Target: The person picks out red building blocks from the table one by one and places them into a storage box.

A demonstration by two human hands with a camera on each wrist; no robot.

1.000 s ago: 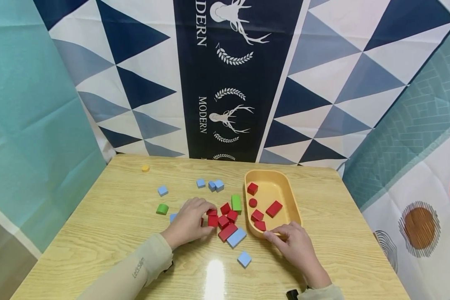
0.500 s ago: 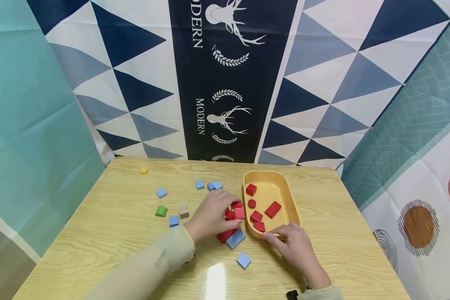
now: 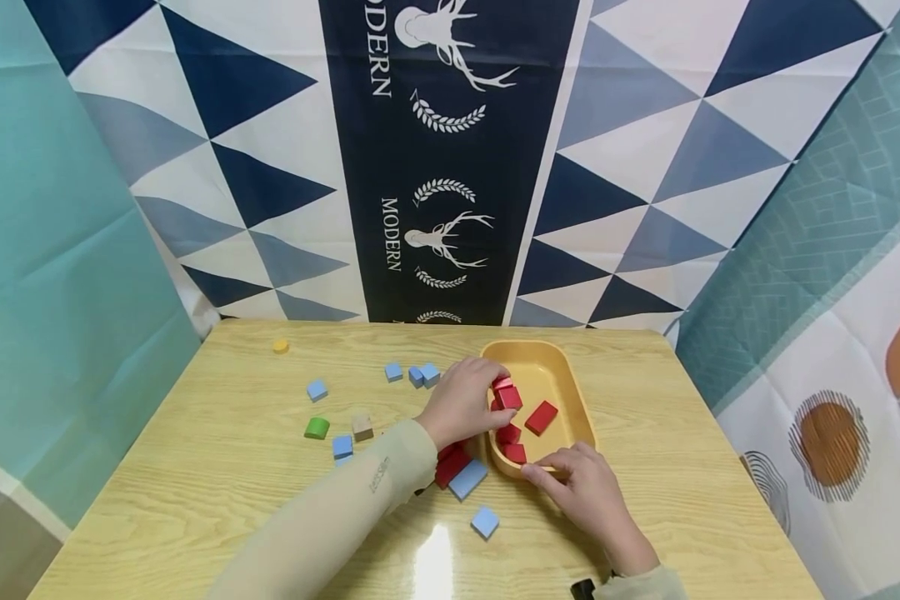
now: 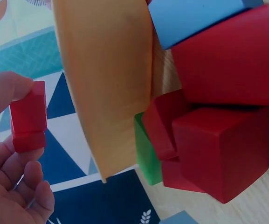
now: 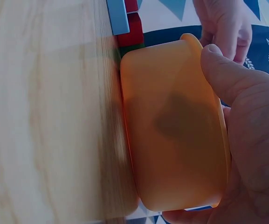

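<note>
My left hand (image 3: 461,404) is over the left side of a yellow-orange plastic tray (image 3: 547,379), pinching two red blocks (image 4: 28,112) together between thumb and fingertips. In the left wrist view, they hang beyond the tray's outer wall (image 4: 106,84). At the near end of the tray, my right hand (image 3: 588,500) grips the rim, thumb on top in the right wrist view and fingers partly hidden behind the wall. Lying in the tray are a red oblong block (image 3: 542,417) and a few more red pieces, some covered by my left hand.
Left of the tray, a red oblong block (image 3: 452,467) and a blue block (image 3: 468,480) lie by a red pile (image 4: 223,149), partly under my left arm. A blue block (image 3: 485,522) lies nearer. Farther left are a green piece (image 3: 317,428), a plain wooden block (image 3: 362,427) and several blue blocks.
My left hand has carried the red blocks rightward from the pile to above the tray, uncovering the plain wooden block. My right hand has stayed at the tray's rim.
</note>
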